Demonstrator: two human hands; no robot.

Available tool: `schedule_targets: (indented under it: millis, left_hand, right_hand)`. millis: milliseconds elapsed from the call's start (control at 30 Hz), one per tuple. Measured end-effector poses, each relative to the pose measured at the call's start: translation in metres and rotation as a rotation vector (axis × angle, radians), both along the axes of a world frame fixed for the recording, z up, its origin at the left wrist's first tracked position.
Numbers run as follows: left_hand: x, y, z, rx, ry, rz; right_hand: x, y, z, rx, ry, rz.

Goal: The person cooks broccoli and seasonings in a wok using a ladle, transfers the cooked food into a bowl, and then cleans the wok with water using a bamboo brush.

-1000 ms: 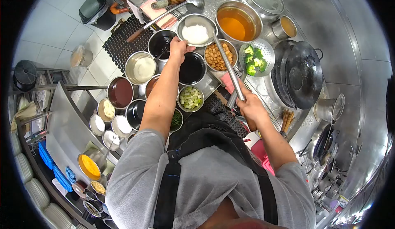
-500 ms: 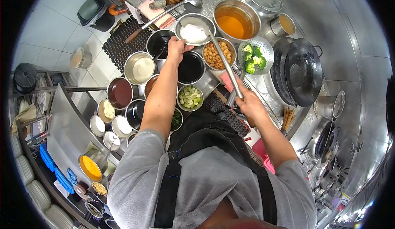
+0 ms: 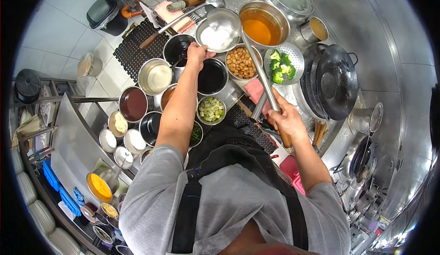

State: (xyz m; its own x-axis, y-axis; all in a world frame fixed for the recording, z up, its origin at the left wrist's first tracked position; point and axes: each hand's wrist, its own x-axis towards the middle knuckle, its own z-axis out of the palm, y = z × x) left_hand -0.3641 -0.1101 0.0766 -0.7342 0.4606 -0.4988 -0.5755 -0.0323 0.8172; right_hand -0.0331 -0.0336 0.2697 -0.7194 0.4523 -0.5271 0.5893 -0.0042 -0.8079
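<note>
Ladle head shifts from down in the steel bowl to over its far R rim vs. half a sec. earlier; more of the wooden handle end now shows below the R hand. That hand is wrapped round the handle approx. where steel meets wood. L hand grasps the bowl's near rim, fingers bent over the edge. White stuff sits in the bowl, partly behind the ladle head; can't tell how much, if any, is in the ladle.

Just below the bowl, btwn the forearms: dark liquid in a pot, w/ diced green veg. in a smaller one. Brown chunks fill a container R of the dark pot, beside the ladle shaft. Amber liquid stands in a big pot beyond. Broccoli rests in a perforated strainer to the R, w/ black woks stacked past it. Far L, approx. foot of the steel counter: yellow liquid in a pot. Upper L, a bin stands on the tiled floor.
</note>
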Motion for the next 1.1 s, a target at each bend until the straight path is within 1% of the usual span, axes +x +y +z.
schedule_targets:
  millis: [67, 100, 133, 200, 233, 300, 400, 500, 533, 700, 767, 867, 1000, 1100]
  left_hand:
    - [-0.001, 0.000, -0.001, -0.011, -0.008, -0.011]
    - [-0.001, 0.000, -0.001, -0.011, -0.008, -0.015]
    - [-0.002, 0.000, -0.002, -0.002, -0.015, -0.019]
    - [-0.001, 0.000, -0.001, 0.005, -0.022, -0.024]
    - [-0.001, -0.001, 0.000, 0.003, -0.025, -0.026]
    - [0.000, -0.002, 0.002, -0.001, -0.030, -0.027]
    - [0.001, -0.003, 0.003, 0.006, -0.030, -0.029]
    - [0.002, -0.004, 0.002, 0.019, -0.026, -0.028]
    - [0.001, -0.004, 0.002, 0.023, -0.030, -0.032]
    - [0.001, -0.004, 0.004, 0.011, -0.037, -0.037]
    - [0.001, -0.004, 0.003, -0.002, -0.034, -0.040]
    - [0.003, -0.006, 0.003, 0.016, -0.042, -0.035]
    - [0.012, -0.015, 0.004, 0.013, -0.035, -0.034]
    - [0.029, -0.029, 0.006, 0.070, -0.004, -0.018]
  right_hand:
    - [-0.002, -0.001, 0.006, 0.206, -0.212, 0.107]
    - [-0.002, -0.001, 0.003, 0.206, -0.212, 0.103]
    - [0.000, -0.001, -0.005, 0.346, -0.121, 0.147]
    - [-0.001, -0.003, -0.015, 0.483, -0.029, 0.190]
    - [-0.002, -0.004, -0.019, 0.599, -0.010, 0.231]
    - [-0.004, -0.005, -0.022, 0.713, 0.008, 0.275]
    - [-0.007, -0.005, -0.023, 0.678, -0.077, 0.283]
    - [-0.011, -0.007, -0.020, 0.520, -0.100, 0.227]
    - [-0.016, -0.010, -0.013, 0.404, -0.058, 0.185]
    - [-0.019, -0.009, -0.016, 0.062, 0.034, 0.019]
    - [-0.019, -0.006, -0.012, -0.192, 0.033, -0.108]
    - [-0.012, -0.002, -0.021, -0.211, 0.040, -0.116]
    - [-0.009, -0.005, -0.013, -0.288, 0.090, -0.148]
    - [-0.001, 0.000, -0.024, -0.339, 0.162, -0.141]
